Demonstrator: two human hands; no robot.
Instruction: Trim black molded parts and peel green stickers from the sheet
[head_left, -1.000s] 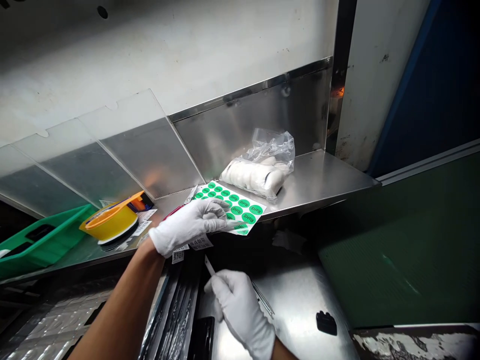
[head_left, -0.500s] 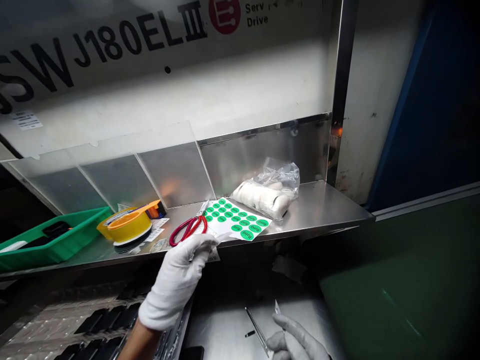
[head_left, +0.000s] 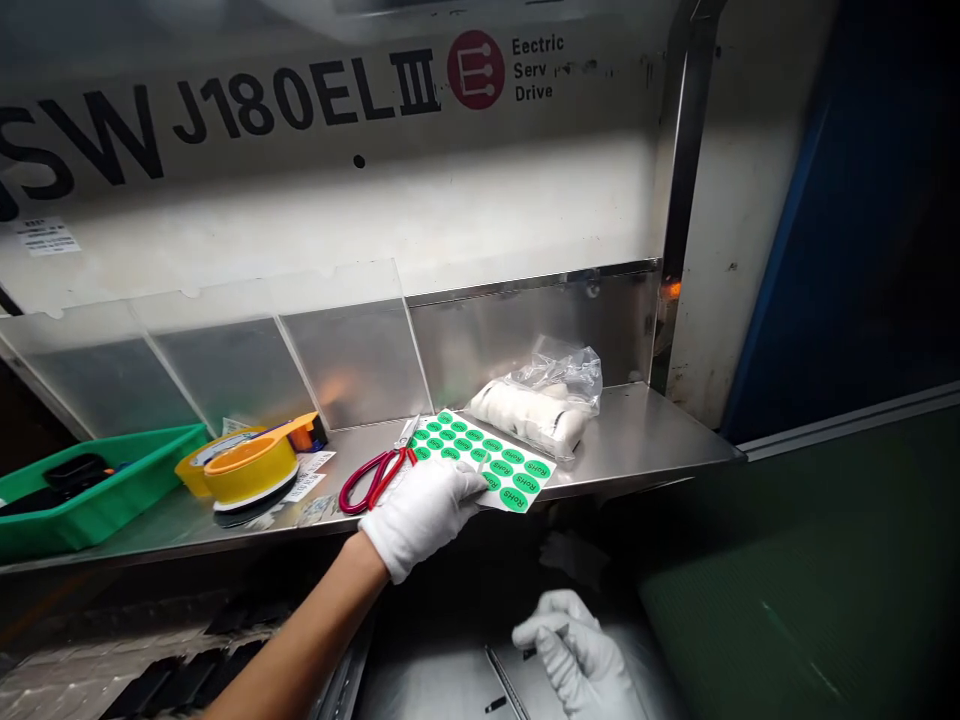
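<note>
My left hand, in a white glove, rests on the near edge of a white sheet of round green stickers lying on a steel shelf. Its fingers are bent and pinch at the sheet's front edge. Red-handled scissors lie just left of that hand. My right hand, also gloved, sits lower down over a steel surface, fingers curled around a thin metal tool whose tip points down-left.
A clear bag of white items lies behind the sticker sheet. A yellow tape dispenser and a green tray stand on the shelf's left. Clear dividers lean against the machine panel. A green belt runs at right.
My left hand went back up from below the shelf edge onto the sticker sheet. My right hand shifted slightly and the view tilted upward.
</note>
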